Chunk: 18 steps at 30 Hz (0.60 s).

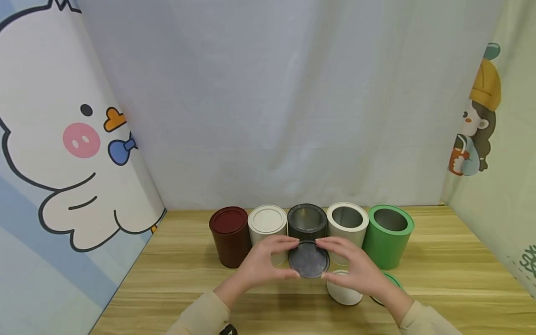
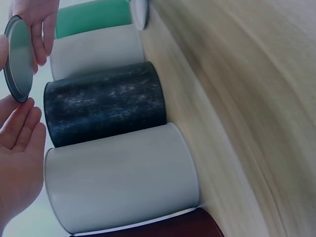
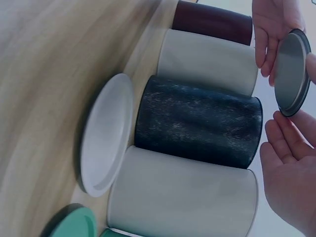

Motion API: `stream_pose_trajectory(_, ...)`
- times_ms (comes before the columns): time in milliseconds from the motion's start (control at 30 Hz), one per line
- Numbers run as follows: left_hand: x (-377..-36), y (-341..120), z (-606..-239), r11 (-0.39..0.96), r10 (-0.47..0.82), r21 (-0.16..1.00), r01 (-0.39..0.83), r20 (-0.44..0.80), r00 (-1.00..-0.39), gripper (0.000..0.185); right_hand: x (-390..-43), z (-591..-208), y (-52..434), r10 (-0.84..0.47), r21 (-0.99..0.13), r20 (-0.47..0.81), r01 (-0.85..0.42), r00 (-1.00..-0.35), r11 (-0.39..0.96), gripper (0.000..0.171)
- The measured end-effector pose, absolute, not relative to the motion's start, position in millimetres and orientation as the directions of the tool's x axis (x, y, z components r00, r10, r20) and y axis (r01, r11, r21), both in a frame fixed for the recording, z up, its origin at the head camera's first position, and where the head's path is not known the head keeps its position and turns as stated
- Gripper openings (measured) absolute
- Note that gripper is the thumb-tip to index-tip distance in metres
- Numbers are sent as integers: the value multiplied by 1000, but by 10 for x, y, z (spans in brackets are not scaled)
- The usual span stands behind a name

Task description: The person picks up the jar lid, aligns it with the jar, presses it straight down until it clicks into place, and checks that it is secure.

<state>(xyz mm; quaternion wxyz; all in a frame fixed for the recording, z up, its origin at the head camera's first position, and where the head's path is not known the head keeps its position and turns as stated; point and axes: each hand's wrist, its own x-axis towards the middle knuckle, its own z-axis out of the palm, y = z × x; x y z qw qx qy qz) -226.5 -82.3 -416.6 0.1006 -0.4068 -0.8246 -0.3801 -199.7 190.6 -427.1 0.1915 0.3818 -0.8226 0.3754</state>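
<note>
Between left hand (image 1: pixel 260 264) and right hand (image 1: pixel 360 270) hangs a plain black lid (image 1: pixel 309 259).

on my feed, my left hand (image 1: pixel 261 265) and right hand (image 1: pixel 358 267) face each other, each pinching, thumbs (image 1: pixel 286 273) near and fingers (image 1: pixel 285 240) far; my left forearm (image 1: pixel 229 291) slants in from near left, my right forearm (image 1: pixel 395 302) from near right.

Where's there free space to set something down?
Bare tabletop lies between the red can and the left wall cloth, between the green can and the right wall cloth, and midway between the sleeves. Crowded: along the row of cans, and by the white lid and green lid near the right hand.
</note>
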Motion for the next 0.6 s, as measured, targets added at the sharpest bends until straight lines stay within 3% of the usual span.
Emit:
stream_pose_trajectory(267,-2264,-806,-4089,394,558,568,723,477,-679,66,-2018,-4229,1885,-454,-454,649,-790,-610,413,65)
stream_pose_trajectory(600,-2335,-771,-4045,431,550,527,733,490,-676,67,-2075,-4195,1904,-416,-476,636,-755,-650,451,63)
